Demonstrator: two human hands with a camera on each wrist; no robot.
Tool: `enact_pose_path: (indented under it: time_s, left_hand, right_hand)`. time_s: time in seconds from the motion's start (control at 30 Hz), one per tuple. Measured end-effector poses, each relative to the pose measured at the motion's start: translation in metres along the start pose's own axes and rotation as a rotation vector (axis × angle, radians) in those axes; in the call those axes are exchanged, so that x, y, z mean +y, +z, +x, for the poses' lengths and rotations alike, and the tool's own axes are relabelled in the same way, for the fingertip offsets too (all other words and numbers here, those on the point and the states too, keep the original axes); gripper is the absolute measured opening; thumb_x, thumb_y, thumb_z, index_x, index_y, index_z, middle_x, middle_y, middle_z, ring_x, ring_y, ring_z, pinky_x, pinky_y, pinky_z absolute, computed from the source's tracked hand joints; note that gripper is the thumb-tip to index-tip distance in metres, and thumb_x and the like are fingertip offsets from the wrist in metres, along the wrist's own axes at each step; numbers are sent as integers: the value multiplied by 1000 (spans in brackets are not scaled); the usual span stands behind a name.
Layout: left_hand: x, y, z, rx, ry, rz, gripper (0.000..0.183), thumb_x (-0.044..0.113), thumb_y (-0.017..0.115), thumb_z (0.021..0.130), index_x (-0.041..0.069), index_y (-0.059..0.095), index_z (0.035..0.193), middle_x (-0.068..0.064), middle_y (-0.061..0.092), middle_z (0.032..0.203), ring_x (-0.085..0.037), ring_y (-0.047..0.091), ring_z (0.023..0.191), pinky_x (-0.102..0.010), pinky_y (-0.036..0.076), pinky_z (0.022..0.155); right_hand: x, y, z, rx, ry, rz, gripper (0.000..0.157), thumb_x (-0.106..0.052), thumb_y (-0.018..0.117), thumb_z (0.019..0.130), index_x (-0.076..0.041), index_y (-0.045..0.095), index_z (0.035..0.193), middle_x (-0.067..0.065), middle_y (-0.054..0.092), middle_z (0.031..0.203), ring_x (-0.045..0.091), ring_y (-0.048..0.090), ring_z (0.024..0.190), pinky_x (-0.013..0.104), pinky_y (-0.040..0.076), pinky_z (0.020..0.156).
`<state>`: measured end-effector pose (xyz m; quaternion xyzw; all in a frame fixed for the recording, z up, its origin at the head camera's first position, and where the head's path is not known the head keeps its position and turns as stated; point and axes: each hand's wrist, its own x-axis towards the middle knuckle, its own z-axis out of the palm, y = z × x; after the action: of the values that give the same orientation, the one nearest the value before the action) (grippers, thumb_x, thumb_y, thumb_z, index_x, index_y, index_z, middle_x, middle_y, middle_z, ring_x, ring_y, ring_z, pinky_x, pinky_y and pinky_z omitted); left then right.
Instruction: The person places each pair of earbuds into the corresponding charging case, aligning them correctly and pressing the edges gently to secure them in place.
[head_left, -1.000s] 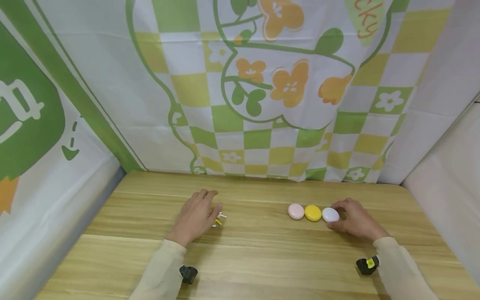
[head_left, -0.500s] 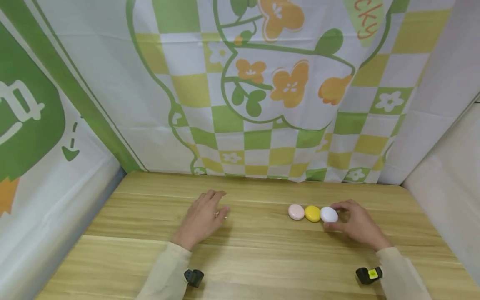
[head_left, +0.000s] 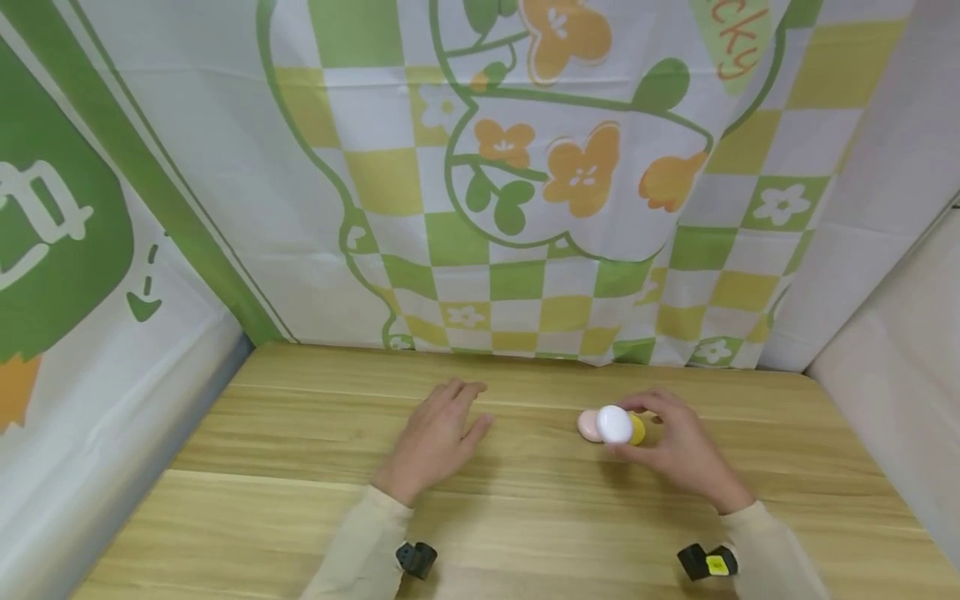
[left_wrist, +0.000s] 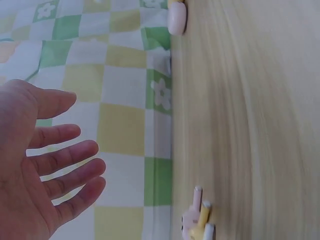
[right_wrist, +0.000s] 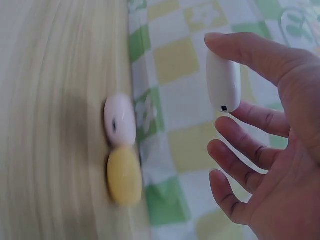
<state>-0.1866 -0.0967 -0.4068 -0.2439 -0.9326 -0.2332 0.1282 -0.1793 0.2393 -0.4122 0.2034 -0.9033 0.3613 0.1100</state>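
Note:
My right hand (head_left: 678,450) pinches a smooth white rounded disc (right_wrist: 223,82) between thumb and fingertips, holding it above the table. A small dark slot shows on its edge in the right wrist view. Beneath it lie a matching pink disc (right_wrist: 120,120) and a yellow disc (right_wrist: 124,175), end to end; in the head view the white one partly covers both. My left hand (head_left: 435,442) hovers with fingers loosely extended and holds nothing. Near it, in the left wrist view, sit small pink, yellow and white pieces with stick-like tips (left_wrist: 196,220), partly cut off by the frame.
The wooden table (head_left: 525,517) ends at a hanging checked cloth (head_left: 517,283) along its back edge. Pale cloth walls stand to the left and right. A small black camera (head_left: 416,560) is worn on each wrist.
My right hand has lifted the white disc from the row's right end and moved it left over the other two. My left hand has shifted right, and the small pieces are hidden in the head view.

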Motion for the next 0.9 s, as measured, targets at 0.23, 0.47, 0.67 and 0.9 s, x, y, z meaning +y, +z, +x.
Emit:
enact_pose_path:
  time_s: [0.23, 0.47, 0.67, 0.9]
  left_hand:
    - [12, 5, 4, 30, 15, -87, 44, 27, 65, 101, 0, 59, 135, -15, 64, 124, -34, 59, 117, -50, 51, 96]
    - [19, 10, 3, 38, -3, -195, 42, 27, 63, 102, 3, 59, 136, -11, 64, 121, -29, 60, 113, -48, 52, 92]
    - [23, 14, 4, 21, -20, -238, 42, 31, 61, 103, 7, 59, 137, -7, 64, 122, -24, 60, 113, -45, 52, 90]
    - [26, 13, 5, 32, -7, -306, 37, 29, 62, 103, 7, 61, 133, -5, 65, 119, -19, 61, 109, -40, 53, 87]
  right_hand:
    - [-29, 16, 8, 38, -53, 21, 50, -16, 95, 70, -7, 71, 112, 3, 67, 109, 27, 61, 102, 50, 50, 83]
    - [-44, 33, 11, 98, -93, 90, 52, -11, 96, 68, -8, 70, 112, 0, 65, 102, 27, 63, 92, 41, 53, 77]
    - [-48, 43, 11, 123, -118, 102, 55, -11, 97, 64, -10, 69, 111, -2, 65, 102, 22, 63, 91, 41, 54, 75]
    - [-54, 48, 11, 144, -152, 73, 54, -11, 98, 63, -10, 69, 109, -1, 65, 102, 22, 63, 90, 41, 54, 75]
